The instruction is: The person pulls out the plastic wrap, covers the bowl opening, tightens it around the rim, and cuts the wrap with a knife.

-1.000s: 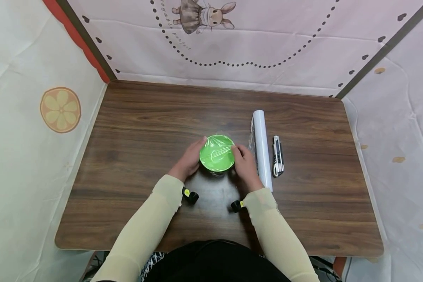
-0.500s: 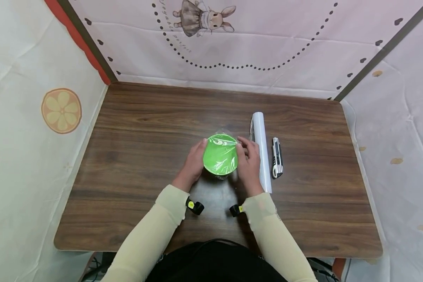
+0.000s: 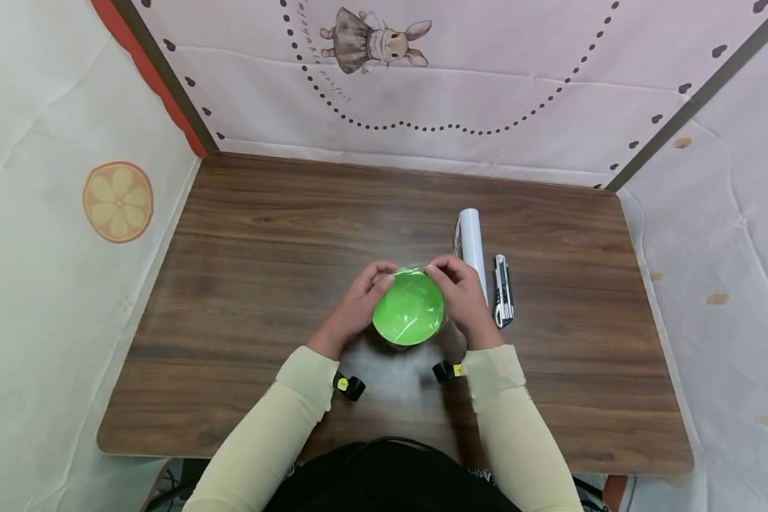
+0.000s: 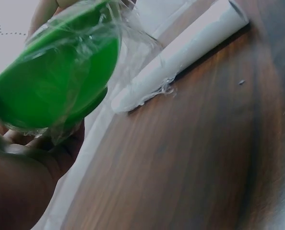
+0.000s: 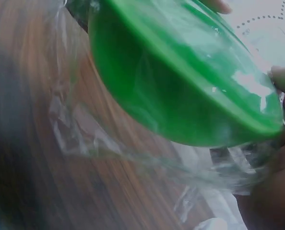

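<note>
A green bowl (image 3: pixel 408 309) has clear cling film (image 5: pixel 80 122) stretched over its top, with loose film hanging crumpled below the rim. My left hand (image 3: pixel 358 304) holds the bowl at its far left, thumb at the rim; in the left wrist view that hand's fingers (image 4: pixel 68 148) lie under the bowl's side. At the far right of the rim, my right hand (image 3: pixel 464 299) pinches the film between thumb and fingers. The right wrist view has the bowl's film-covered side tilted across it, with the right hand (image 5: pixel 269 196) at the right edge.
A white roll of cling film (image 3: pixel 471 245) lies just beyond my right hand, which partly covers it. To its right is a utility knife (image 3: pixel 503 291). The brown wooden table (image 3: pixel 281 213) is bordered by printed cloth walls at the back and sides.
The bowl has come nearer to me and slightly right, both hands with it. My fingers have moved up to its far rim, and the right hand now covers the roll's near end.
</note>
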A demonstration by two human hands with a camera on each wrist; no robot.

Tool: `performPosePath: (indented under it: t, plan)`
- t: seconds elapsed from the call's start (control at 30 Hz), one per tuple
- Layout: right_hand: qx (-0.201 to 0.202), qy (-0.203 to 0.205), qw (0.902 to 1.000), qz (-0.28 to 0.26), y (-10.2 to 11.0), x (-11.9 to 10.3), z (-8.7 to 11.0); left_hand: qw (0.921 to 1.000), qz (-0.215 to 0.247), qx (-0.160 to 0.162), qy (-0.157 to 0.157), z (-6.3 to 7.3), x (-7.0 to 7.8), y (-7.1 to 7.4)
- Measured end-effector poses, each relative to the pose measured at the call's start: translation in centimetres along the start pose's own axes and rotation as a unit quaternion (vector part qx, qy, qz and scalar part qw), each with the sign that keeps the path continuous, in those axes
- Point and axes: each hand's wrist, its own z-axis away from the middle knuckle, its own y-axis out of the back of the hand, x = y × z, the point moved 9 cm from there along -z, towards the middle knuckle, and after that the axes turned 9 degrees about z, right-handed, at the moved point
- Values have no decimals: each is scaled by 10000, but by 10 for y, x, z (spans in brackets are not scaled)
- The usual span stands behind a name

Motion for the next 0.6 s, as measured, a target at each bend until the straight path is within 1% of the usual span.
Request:
performPosePath:
  t: [0.1, 0.17, 0.23, 0.33, 0.4, 0.47, 0.5, 0.53, 0.6]
  plan:
    - [73, -196, 9996, -166, 1, 6, 1, 9991, 391, -41, -135, 2, -2, -5]
    - [62, -480, 9983, -320, 1, 11, 1, 9982, 575, -56, -128, 3, -3, -8]
    - [-43, -883, 9946, -535, -1, 19, 2, 9981, 602, -64, -72, 4, -3, -10]
    - [-178, -1541, 9836, -915, -6, 32, 6, 9988, 475, -98, -55, 7, -5, -12]
    - [-209, -1843, 9760, -1140, -9, 39, 10, 9992, 350, -170, -95, 8, -6, -14]
    - [-189, -1992, 9714, -1276, -11, 44, 13, 9994, 253, -198, -125, 8, -8, -15]
    - [-158, -2019, 9705, -1309, -12, 46, 14, 9994, 277, -183, -121, 9, -8, -15]
    - [-112, -2018, 9701, -1343, -13, 48, 15, 9994, 308, -118, -108, 8, -10, -14]
    - [57, -1936, 9718, -1342, -13, 51, 17, 9981, 597, 133, -73, 8, -13, -10]
